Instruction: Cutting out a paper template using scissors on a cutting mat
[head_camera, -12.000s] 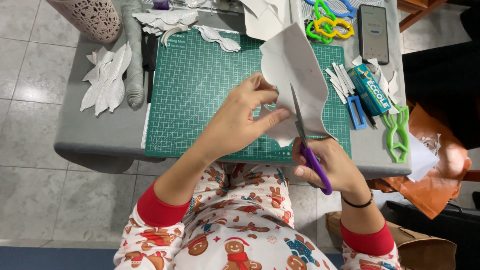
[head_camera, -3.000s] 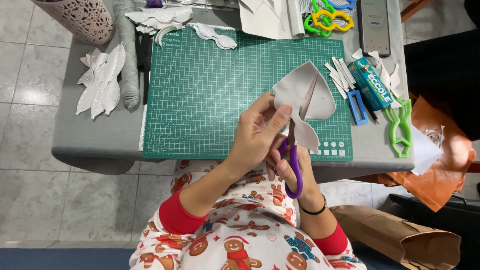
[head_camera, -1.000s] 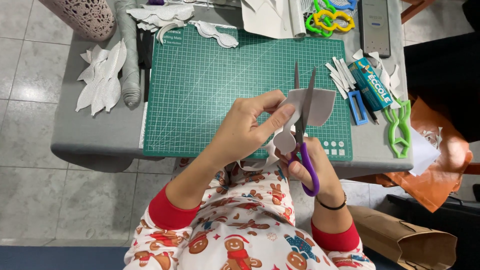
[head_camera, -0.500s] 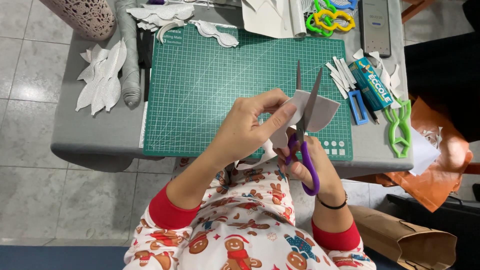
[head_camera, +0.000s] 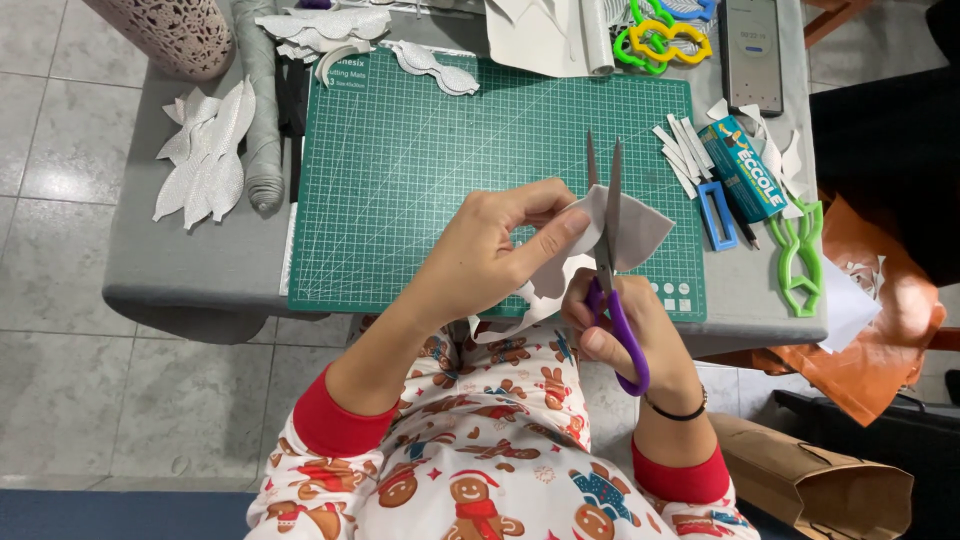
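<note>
Left hand (head_camera: 490, 250) pinches the grey cut-out (head_camera: 640, 225) above the green cutting mat (head_camera: 430, 180); right hand (head_camera: 625, 325) has its grip closed round the purple scissors (head_camera: 612, 270), blades nearly shut in the sheet. Thumb sits close to the blades: nick risk; the limp sheet could twist, wandering the cut.

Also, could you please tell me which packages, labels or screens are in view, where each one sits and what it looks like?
Phone: far right of the table, flat, dark rectangle, screen lit.
Glue box: right of the cutting mat, lying slanted, long teal carton with yellow and white print.
Mat label: far left corner of the green cutting mat, small white print.
Paper bag: on the floor, lower right, plain brown.
</note>
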